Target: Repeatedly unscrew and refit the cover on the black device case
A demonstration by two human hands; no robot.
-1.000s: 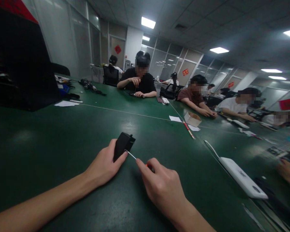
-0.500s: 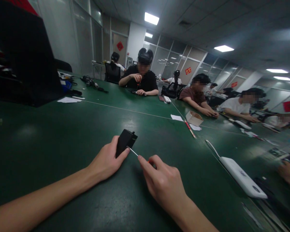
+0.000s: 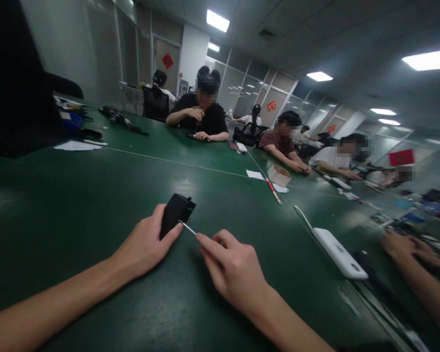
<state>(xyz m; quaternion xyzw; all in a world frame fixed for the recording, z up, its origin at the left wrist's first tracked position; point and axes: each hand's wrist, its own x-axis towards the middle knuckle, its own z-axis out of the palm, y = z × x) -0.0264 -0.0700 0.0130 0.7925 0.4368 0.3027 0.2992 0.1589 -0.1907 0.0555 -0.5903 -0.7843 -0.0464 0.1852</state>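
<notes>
My left hand point(image 3: 146, 239) is closed around a small black box-shaped device point(image 3: 176, 211), held tilted over the green table point(image 3: 161, 303). A small nub sticks up from the device's far end. Between the fingers of my right hand point(image 3: 234, 269) is a screwdriver point(image 3: 189, 228); its handle is mostly hidden in the grip. The thin metal shaft points up and left, and its tip meets the side of the device beside my left thumb. Whether the tip sits in a screw is too small to tell.
A white power bank point(image 3: 339, 253) with a cable lies to the right, near a co-worker's hands point(image 3: 403, 244). Farther off stand a small open box point(image 3: 278, 175) and a red stick point(image 3: 273, 190). A large dark object point(image 3: 14, 83) fills the upper left. Several people sit across the table.
The whole view has swung right, so everything appears shifted left. More of the co-worker's arms shows at the right. The screwdriver tip stays at the same spot on the black device.
</notes>
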